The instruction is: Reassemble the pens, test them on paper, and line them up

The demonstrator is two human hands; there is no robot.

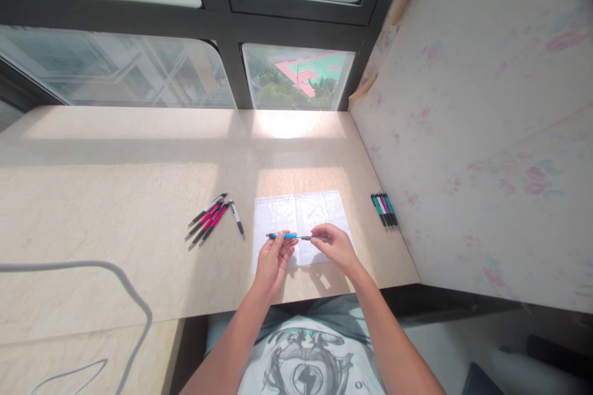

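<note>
both hands over the lower half of the white paper sheet (300, 213), which lies flat on the pale table (115, 197).

blue pen (283, 236) held level, just above the sheet's lower half, running left to right. can't tell whether it touches the sheet.

my left hand (274, 259): fingers curled in, thumb and fingertips pinched on the blue barrel. hand sits at the sheet's lower left corner, wrist off the near edge.

my right hand (336, 245): fingers closed down on the pen's thin grey end, knuckles up. it sits over the sheet's lower right corner. the grip point itself is too small to read in detail.

left of the sheet, near but apart from it: a loose bunch of pink and black pens (207, 221), fanned and slanting away from the sheet. one white and black pen (237, 218) lies between that bunch and the sheet's left edge.

right of the sheet, well apart: a tight row of green and pink pens (384, 210), side by side, close to the flower-print wall (463, 136).

beyond the sheet's far edge: sunlit table, then the dark-framed window (296, 74).

far left of the sheet, at the near table edge: a grey cable (132, 296), looping.
</note>
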